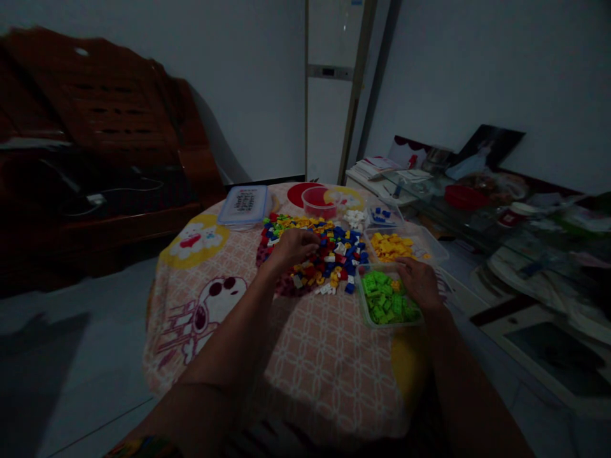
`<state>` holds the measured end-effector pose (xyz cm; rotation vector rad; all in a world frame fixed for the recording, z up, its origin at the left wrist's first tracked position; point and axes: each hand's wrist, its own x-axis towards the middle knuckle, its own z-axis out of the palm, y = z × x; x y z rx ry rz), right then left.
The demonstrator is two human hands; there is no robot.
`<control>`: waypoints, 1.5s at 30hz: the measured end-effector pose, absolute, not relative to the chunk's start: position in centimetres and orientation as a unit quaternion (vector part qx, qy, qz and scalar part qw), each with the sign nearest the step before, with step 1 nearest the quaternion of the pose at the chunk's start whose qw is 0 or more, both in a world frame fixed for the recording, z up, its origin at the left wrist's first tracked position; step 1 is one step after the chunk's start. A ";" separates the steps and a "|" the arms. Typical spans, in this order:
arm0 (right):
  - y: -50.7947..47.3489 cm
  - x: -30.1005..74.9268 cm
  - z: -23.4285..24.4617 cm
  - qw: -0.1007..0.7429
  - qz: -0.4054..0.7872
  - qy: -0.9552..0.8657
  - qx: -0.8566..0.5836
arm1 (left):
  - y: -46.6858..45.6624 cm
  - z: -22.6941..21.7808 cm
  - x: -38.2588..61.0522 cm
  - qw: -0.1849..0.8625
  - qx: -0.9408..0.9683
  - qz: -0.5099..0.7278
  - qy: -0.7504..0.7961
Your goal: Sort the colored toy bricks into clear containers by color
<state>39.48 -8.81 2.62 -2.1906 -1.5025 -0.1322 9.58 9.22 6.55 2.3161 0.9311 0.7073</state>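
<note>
A heap of small mixed-colour bricks (329, 251) lies in the middle of a round table under a cartoon-print cloth (305, 343). My left hand (292, 247) rests on the left side of the heap, fingers curled down into the bricks. My right hand (420, 283) sits over the right edge of a clear tub of green bricks (386, 304), fingers bent; whether it holds a brick is hidden. Behind that tub stands a tub of yellow bricks (398, 246).
A red bowl (319, 202), a small tub with blue bricks (382, 215), a pile of white bricks (354, 219) and a lidded clear box (244, 205) stand at the table's far side. A dark wooden bench (95, 159) is left, a cluttered glass table (501, 210) right.
</note>
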 end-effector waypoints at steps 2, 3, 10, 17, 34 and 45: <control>-8.8 39.6 2.6 0.239 -0.045 -0.547 -0.801 | 10.2 6.5 8.4 0.254 0.860 0.248 0.366; -8.8 39.6 2.6 0.239 -0.045 -0.547 -0.801 | 10.5 6.5 7.9 0.252 0.864 0.232 0.370; -8.8 39.5 2.6 0.247 -0.044 -0.544 -0.800 | 11.0 6.5 6.1 0.283 0.889 0.065 0.355; -9.3 40.1 4.1 0.354 0.034 -0.521 -0.776 | 10.4 5.7 7.1 0.230 0.899 0.057 0.369; -10.8 40.8 5.9 0.221 0.228 -0.618 -0.719 | 10.5 7.5 5.6 0.305 0.893 0.083 0.320; -11.0 40.4 6.8 0.207 0.314 -0.569 -0.731 | 11.1 7.3 5.1 0.296 0.889 0.133 0.324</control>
